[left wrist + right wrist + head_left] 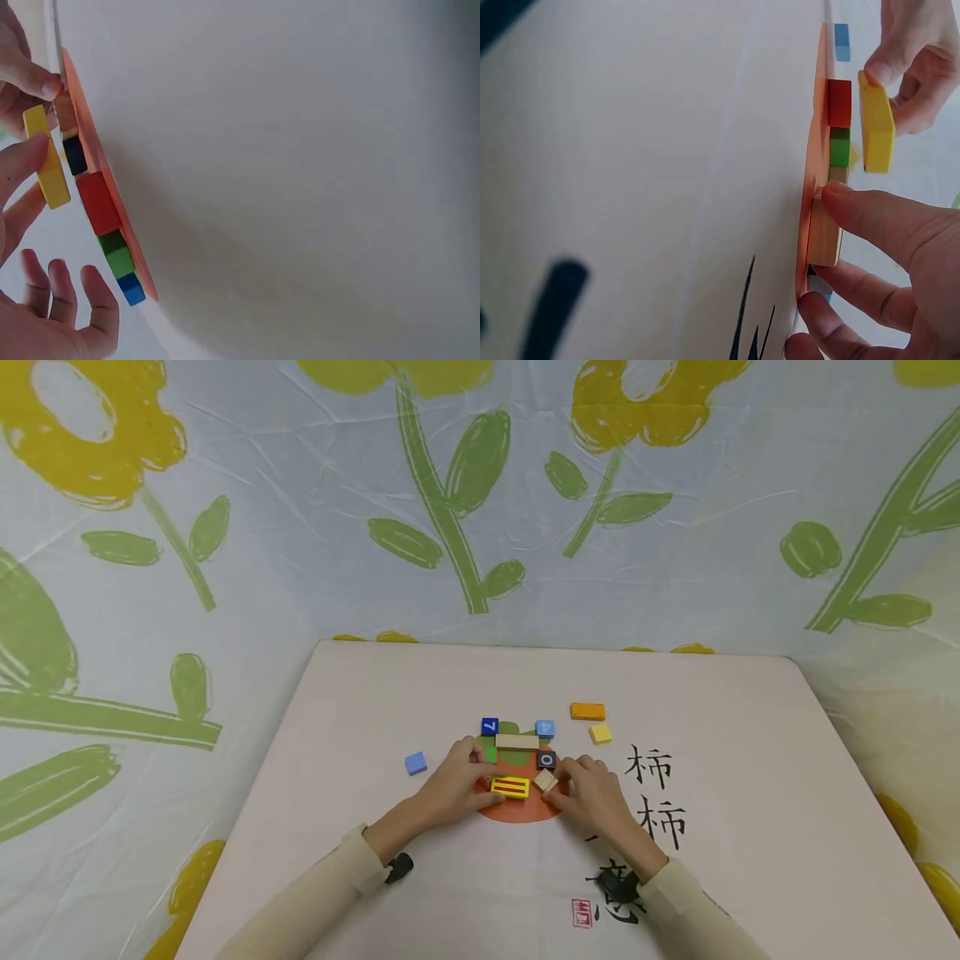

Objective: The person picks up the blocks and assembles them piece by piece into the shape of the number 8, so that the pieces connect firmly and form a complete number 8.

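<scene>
My left hand [452,781] pinches a yellow block with red stripes [510,787] between thumb and finger, raised over the other blocks in the left wrist view. The thumb and finger of my right hand [595,793] grip a plain wooden block [825,229], which sits low on the orange fruit print [517,812]. Beside it is a black block marked with a ring [547,760]. A red block [97,202] and a green block [491,753] stand by my left fingers. Behind them lie a long wooden block [517,742], a dark blue "7" block [490,727] and a light blue "4" block [545,728].
An orange block [587,712] and a small yellow block [600,734] lie at the back right. Off to the left sits a blue block [416,763]. Black brush characters [660,818] are printed on the pale table cover. A flowered cloth [480,527] hangs behind.
</scene>
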Demonstrator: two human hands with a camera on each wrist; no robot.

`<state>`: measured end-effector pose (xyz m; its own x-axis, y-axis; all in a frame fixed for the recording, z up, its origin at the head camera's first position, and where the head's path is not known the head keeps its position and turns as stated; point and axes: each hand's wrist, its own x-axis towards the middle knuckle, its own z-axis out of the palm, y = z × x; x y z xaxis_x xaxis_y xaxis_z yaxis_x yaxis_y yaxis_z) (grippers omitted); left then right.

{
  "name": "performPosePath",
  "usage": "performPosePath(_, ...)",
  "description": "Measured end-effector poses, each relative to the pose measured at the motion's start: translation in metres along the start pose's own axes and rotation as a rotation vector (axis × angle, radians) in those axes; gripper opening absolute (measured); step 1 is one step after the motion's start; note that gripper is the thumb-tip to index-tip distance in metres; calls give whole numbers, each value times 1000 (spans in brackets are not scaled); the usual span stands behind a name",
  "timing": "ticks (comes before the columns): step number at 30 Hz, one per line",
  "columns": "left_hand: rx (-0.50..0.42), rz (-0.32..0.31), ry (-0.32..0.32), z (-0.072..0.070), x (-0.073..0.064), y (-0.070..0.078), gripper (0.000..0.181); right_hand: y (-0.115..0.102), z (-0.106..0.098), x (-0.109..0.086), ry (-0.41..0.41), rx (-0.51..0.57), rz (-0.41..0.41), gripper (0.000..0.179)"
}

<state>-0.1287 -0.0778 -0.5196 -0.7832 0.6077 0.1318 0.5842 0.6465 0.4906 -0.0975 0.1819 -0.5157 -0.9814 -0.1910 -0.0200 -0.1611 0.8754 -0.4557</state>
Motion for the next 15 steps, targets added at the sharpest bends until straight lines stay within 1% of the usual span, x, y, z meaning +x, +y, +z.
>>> performPosePath(4, 5, 2, 1, 2, 3, 2, 34, 0, 0, 0, -3, 0, -4, 29)
performPosePath(9, 6, 11, 9, 7, 5, 3, 33, 0, 0, -1, 14, -10, -19, 30)
performPosePath(15, 47, 25, 9, 12, 8, 4, 32, 0, 0, -1, 14, -12, -17, 30)
